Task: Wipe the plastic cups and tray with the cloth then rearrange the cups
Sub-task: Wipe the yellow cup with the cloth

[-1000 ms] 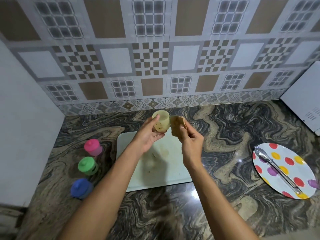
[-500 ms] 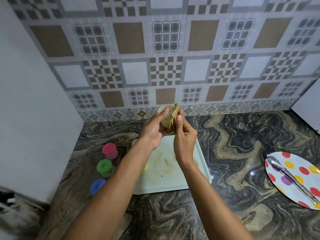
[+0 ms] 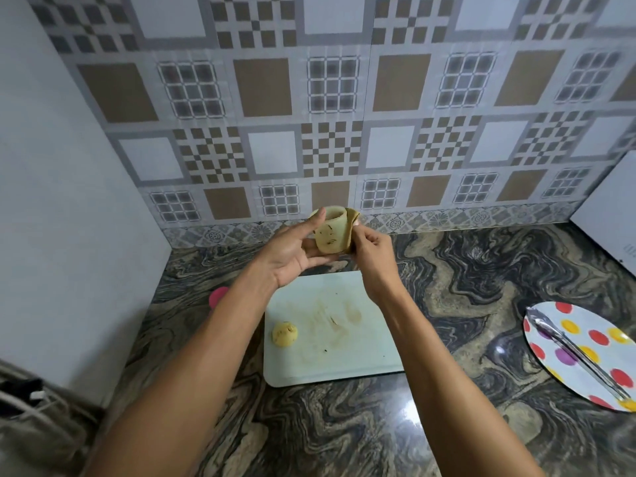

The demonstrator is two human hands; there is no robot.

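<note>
My left hand [image 3: 292,249] grips a pale yellow plastic cup [image 3: 331,235] with dark smudges, raised in front of the tiled wall. My right hand [image 3: 373,249] pinches a tan cloth [image 3: 351,222] against the cup's right side. Below lies a pale green tray [image 3: 344,370] with brown smears. A second yellow cup [image 3: 284,333] lies at the tray's left edge. A pink cup [image 3: 218,296] shows partly behind my left forearm; other cups are hidden.
A white plate with coloured dots [image 3: 585,356] holds metal tongs [image 3: 578,356] at the right. A white wall panel [image 3: 69,235] bounds the left side. The dark marbled counter [image 3: 464,304] extends around the tray. A white appliance [image 3: 605,215] stands at the far right.
The view shifted, and both hands lifted the cup and cloth higher toward the wall. The cloth now wraps the cup's right side. The green and blue cups went out of sight behind my left arm.
</note>
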